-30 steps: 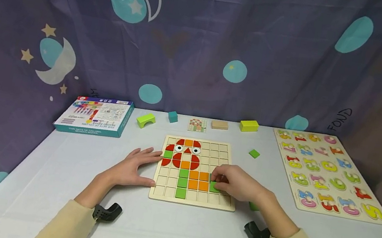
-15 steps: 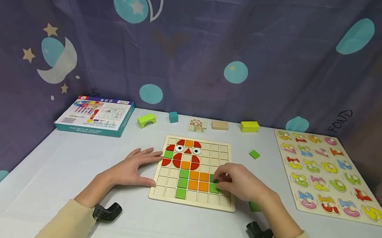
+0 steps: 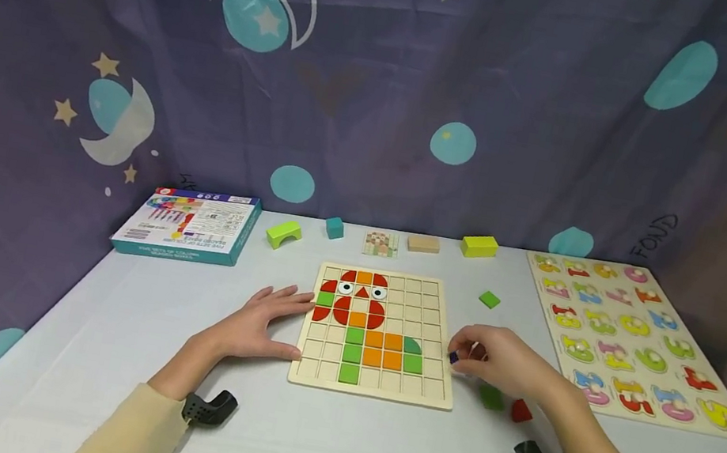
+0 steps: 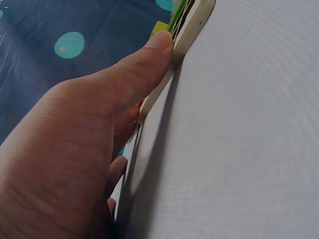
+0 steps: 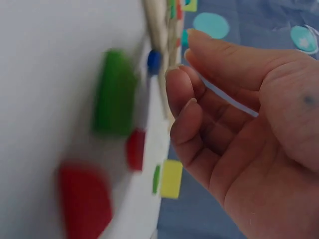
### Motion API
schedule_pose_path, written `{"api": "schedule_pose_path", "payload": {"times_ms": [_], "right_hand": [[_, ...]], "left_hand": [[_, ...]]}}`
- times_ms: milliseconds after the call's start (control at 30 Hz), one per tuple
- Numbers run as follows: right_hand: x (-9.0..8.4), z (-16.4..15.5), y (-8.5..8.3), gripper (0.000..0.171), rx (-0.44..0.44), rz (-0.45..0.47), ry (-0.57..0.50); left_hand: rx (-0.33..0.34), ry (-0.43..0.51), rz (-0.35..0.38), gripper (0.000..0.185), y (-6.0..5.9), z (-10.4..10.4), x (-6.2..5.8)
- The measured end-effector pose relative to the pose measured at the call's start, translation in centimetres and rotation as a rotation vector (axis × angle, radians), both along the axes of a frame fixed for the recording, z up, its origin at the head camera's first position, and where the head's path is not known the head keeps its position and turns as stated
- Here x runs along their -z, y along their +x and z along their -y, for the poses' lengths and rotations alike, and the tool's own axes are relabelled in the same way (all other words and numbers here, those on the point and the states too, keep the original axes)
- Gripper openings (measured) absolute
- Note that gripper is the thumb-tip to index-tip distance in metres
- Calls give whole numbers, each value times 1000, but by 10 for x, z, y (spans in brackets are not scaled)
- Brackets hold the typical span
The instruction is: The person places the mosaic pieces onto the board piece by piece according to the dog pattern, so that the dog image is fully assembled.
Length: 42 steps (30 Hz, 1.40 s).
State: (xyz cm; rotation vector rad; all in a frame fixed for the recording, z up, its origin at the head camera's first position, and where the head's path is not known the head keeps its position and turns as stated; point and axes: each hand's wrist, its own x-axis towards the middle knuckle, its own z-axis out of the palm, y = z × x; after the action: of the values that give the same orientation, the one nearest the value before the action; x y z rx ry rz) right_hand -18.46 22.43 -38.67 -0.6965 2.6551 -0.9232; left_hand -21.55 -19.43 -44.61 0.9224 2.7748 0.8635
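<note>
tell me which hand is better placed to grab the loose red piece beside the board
Right, most likely. The right hand hovers off the board's right edge, near the red piece. The left hand rests flat against the board's left edge.

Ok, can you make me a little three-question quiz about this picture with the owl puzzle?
1. True or false: the left hand lies flat against the edge of the wooden grid board.
2. Which loose piece lies closest to the right hand? A) green piece B) teal cube C) yellow block
3. Fill in: the number puzzle lies to the ____ of the grid board.

Key: 1 true; 2 A; 3 right.
</note>
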Motion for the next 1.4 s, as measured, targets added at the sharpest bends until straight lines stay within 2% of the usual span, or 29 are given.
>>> {"api": "schedule_pose_path", "payload": {"times_ms": [400, 833, 1133, 1400], "right_hand": [[11, -34, 23, 20, -26, -14, 68], [11, -39, 32, 22, -79, -31, 105], [3, -32, 26, 17, -93, -5, 32], [-5, 1, 23, 15, -118, -13, -69]], "left_hand": [[14, 10, -3, 81, 1, 1, -2], [26, 13, -12, 82, -1, 2, -1], [20, 10, -5, 83, -1, 0, 0], [10, -10, 9, 85, -2, 0, 0]]}}
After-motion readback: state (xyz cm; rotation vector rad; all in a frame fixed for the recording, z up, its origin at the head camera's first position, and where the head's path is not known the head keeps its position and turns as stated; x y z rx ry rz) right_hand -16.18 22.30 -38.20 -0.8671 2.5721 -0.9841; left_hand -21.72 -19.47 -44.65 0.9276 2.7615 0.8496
